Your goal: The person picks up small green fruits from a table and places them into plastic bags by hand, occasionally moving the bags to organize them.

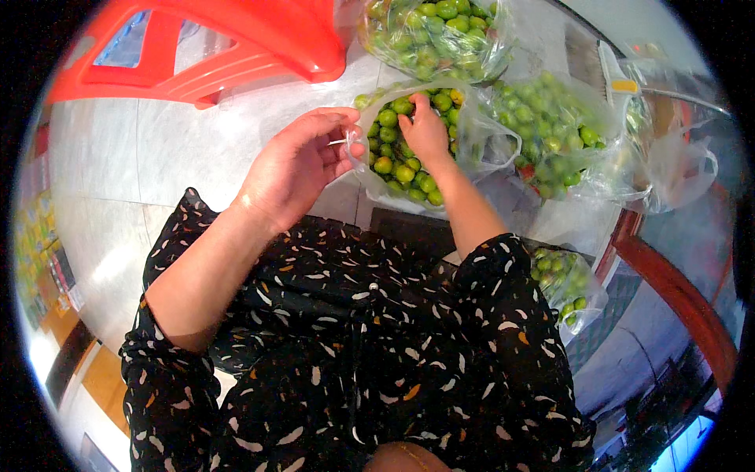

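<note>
An open, clear plastic bag (386, 197) of green plum-like fruits (404, 172) rests on the tiled floor in front of me. My left hand (304, 156) is at the bag's left rim, its fingers curled on the thin plastic. A small white strip (337, 141) shows at those fingertips. My right hand (426, 133) reaches into the bag from the right, thumb and index finger apart and touching the fruits. Its other fingers are hidden, so I cannot tell whether it grips one. A few fruits have a yellow or reddish tint.
Behind stands another full plastic bag of green fruits (439, 35); a third bag (542, 133) is to the right. A smaller fruit bag (563, 283) lies by my right elbow. A red plastic stool (283, 35) is at the upper left. Reddish-brown wooden furniture (678, 289) curves along the right.
</note>
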{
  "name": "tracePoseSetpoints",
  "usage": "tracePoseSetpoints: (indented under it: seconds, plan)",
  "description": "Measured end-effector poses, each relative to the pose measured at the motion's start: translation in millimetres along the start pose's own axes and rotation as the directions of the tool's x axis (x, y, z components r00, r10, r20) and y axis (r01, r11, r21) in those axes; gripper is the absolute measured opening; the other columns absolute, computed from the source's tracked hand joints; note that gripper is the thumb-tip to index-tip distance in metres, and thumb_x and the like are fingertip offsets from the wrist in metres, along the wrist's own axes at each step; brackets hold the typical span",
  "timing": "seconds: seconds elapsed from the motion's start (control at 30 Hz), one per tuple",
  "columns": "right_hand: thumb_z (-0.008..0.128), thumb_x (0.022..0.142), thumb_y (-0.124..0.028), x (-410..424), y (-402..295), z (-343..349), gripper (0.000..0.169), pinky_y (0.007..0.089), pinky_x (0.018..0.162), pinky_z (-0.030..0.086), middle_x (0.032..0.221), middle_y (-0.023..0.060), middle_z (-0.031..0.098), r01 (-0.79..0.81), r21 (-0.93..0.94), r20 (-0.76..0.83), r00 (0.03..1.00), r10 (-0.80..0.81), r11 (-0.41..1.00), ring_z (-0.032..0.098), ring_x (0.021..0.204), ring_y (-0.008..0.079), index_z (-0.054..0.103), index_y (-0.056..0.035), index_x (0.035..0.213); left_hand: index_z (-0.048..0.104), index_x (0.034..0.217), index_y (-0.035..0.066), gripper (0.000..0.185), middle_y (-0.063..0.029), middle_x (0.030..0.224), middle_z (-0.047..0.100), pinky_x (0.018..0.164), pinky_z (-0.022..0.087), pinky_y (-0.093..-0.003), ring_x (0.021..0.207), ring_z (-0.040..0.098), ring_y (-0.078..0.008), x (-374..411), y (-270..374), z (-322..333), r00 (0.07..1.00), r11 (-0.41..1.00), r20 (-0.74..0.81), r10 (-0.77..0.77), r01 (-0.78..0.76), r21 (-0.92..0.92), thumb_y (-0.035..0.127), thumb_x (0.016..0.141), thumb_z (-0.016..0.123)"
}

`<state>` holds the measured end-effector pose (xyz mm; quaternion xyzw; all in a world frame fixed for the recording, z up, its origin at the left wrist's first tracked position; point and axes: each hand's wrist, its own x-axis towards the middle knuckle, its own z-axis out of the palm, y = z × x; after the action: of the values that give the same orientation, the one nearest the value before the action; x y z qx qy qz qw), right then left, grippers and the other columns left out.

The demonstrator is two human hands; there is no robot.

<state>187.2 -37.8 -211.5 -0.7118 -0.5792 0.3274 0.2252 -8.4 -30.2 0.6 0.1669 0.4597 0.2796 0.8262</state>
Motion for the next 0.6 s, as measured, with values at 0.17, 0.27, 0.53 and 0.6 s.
tracePoseSetpoints:
  seconds: [0.17,0.27,0.53,0.6]
  plan:
    - [0.063,0.075,-0.015,-8.9,15.8,-4.4,0.036,0.0417,0.073,0.050,0.093,0.0195,0.061,-0.080,0.308,0.016,0.997,0.079,0.948,0.061,0.086,0.0342,0.048,-0.0021,0.105,0.055,0.109,0.004,0.030,-0.0076,0.098,0.058,0.087,0.043,-0.0318,0.090,0.056,-0.0205,-0.5,2.9,0.4,1.000,1.000,-0.004,0.001,-0.001,-0.013,0.026,0.089,0.052]
    - [0.062,0.074,-0.014,-12.3,19.2,-10.6,0.034,0.0377,0.074,0.049,0.086,0.0124,0.058,-0.274,0.649,0.185,0.962,0.202,0.710,0.058,0.078,0.0264,0.048,-0.0030,0.104,0.055,0.109,0.003,0.030,-0.0077,0.098,0.058,0.086,0.043,-0.0317,0.090,0.056,-0.0206,-2.7,2.0,-2.5,1.000,1.000,-0.004,0.012,-0.012,-0.020,0.026,0.089,0.052]
    - [0.071,0.075,-0.030,-6.6,3.7,16.1,0.038,0.0446,0.065,0.050,0.091,0.0176,0.057,0.280,-0.092,-0.012,0.959,-0.282,0.956,0.060,0.079,0.0371,0.053,-0.0045,0.096,0.055,0.108,0.004,0.029,-0.0075,0.097,0.059,0.085,0.043,-0.0318,0.089,0.057,-0.0207,-0.1,1.5,0.4,1.000,1.000,-0.010,-0.006,0.006,-0.009,0.026,0.089,0.052]
    - [0.069,0.076,-0.031,-4.6,-0.2,15.0,0.039,0.0449,0.065,0.050,0.095,0.0210,0.058,0.269,-0.176,0.057,0.963,-0.263,0.947,0.061,0.080,0.0390,0.055,-0.0028,0.100,0.055,0.109,0.004,0.029,-0.0072,0.096,0.059,0.085,0.043,-0.0318,0.089,0.057,-0.0205,0.0,1.7,-1.1,1.000,1.000,-0.021,-0.009,0.009,-0.006,0.025,0.089,0.052]
